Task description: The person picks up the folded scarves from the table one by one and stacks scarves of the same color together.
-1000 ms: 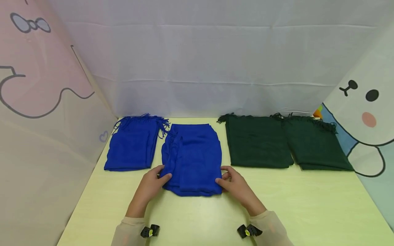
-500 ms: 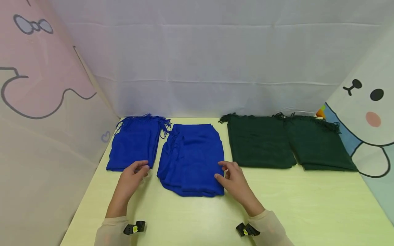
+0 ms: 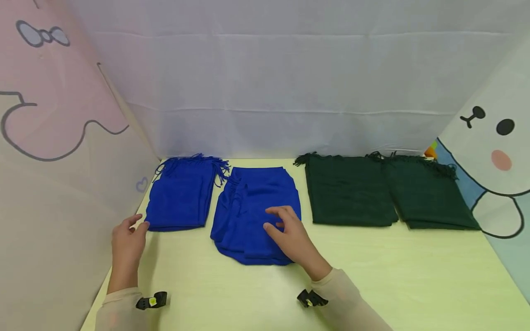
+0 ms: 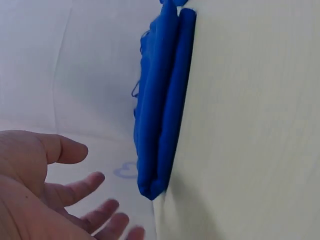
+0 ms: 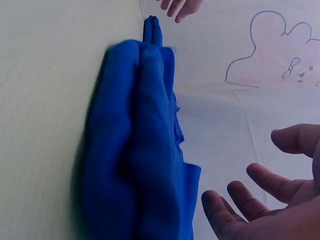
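Note:
A folded blue scarf [image 3: 178, 195] with a fringe along its far edge lies at the left of the table. By its near left corner is my left hand [image 3: 129, 239], holding nothing, fingers spread and a little bent. In the left wrist view, a gap shows between the left hand [image 4: 60, 195] and that scarf's folded edge [image 4: 160, 110]. To its right lies a wider, looser folded blue fabric [image 3: 269, 193]. Above this piece hovers my right hand [image 3: 291, 236], thumb and fingers apart. The right wrist view shows the right hand [image 5: 280, 200] beside the blue folds [image 5: 140, 140], gripping nothing.
Two folded dark green scarves [image 3: 349, 191] [image 3: 426, 193], both fringed at the far edge, lie side by side on the right. A white cloth wall [image 3: 269, 92] stands behind the pale table [image 3: 414, 276], with printed cloth at both sides.
My left hand has let go of the middle blue fabric and moved left to the fringed blue scarf. My right hand has released its edge and shifted left over it.

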A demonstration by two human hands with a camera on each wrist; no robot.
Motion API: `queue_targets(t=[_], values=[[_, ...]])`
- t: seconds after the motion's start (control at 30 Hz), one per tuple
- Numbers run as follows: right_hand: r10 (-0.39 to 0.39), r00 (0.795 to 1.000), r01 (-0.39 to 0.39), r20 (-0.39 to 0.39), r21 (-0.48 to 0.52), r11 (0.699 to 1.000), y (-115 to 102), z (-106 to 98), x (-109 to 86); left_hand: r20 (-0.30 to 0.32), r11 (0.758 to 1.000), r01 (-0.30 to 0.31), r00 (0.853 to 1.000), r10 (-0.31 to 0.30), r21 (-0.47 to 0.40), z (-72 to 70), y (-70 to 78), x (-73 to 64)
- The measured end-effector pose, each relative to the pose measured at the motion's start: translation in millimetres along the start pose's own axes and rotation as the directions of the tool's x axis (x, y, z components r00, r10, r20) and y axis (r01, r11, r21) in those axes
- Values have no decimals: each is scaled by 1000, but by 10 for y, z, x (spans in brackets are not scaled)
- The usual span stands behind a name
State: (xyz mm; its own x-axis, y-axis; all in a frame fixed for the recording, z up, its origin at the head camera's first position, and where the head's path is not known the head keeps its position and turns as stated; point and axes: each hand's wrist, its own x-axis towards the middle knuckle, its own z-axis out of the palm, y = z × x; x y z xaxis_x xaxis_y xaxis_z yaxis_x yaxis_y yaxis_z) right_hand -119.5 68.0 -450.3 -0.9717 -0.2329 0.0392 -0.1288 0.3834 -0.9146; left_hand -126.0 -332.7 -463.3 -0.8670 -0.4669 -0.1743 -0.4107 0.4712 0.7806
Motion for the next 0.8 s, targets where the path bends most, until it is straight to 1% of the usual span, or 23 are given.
queue_targets(t=[0.07,0.1,0.13,0.17,0.2,0.27,0.3,0.33,0.37,0.43,0.47,0.5,0.53,0.6,0.7,0.73,0.8], values=[[-2,1000,1,24,38,999,-13,52,22,20,995,59,998,-58,-86,-49,-27,64],[-3,999,1,34,56,998,-17,82,35,43,984,93,995,-87,-154,-66,-36,95],[0,999,-3,42,74,997,-24,112,45,73,965,131,990,-117,-229,-77,-40,120],[3,999,-8,50,93,996,-31,144,56,111,933,176,983,-148,-314,-83,-43,142],[4,998,-10,55,110,994,-38,176,67,152,891,230,971,-184,-392,-85,-44,158],[7,998,-17,67,138,990,-61,234,82,212,788,323,945,-247,-523,-77,-44,179],[6,997,-17,73,150,989,-68,262,88,234,740,356,934,-269,-570,-71,-42,184],[6,997,-19,80,158,987,-73,294,93,246,699,380,925,-289,-606,-69,-45,187],[3,997,-17,83,164,986,-75,324,99,251,666,395,918,-306,-633,-66,-47,187],[2,996,-18,88,176,984,-80,372,101,246,619,407,911,-331,-672,-55,-49,192],[5,996,-21,89,180,983,-80,392,101,243,605,407,910,-337,-684,-48,-49,196],[6,996,-21,88,178,984,-74,413,103,234,597,400,912,-338,-696,-35,-48,206],[11,996,-26,88,178,984,-77,429,102,222,596,387,916,-334,-703,-20,-47,216],[20,996,-36,92,182,983,-88,459,106,193,606,355,929,-317,-712,14,-45,242],[41,994,-60,106,184,981,-111,521,151,152,609,310,942,-298,-730,63,-38,285],[54,992,-75,115,191,979,-126,546,172,140,608,302,944,-300,-734,73,-36,296],[83,986,-115,144,230,966,-152,607,231,130,587,298,941,-311,-753,89,-31,316]])
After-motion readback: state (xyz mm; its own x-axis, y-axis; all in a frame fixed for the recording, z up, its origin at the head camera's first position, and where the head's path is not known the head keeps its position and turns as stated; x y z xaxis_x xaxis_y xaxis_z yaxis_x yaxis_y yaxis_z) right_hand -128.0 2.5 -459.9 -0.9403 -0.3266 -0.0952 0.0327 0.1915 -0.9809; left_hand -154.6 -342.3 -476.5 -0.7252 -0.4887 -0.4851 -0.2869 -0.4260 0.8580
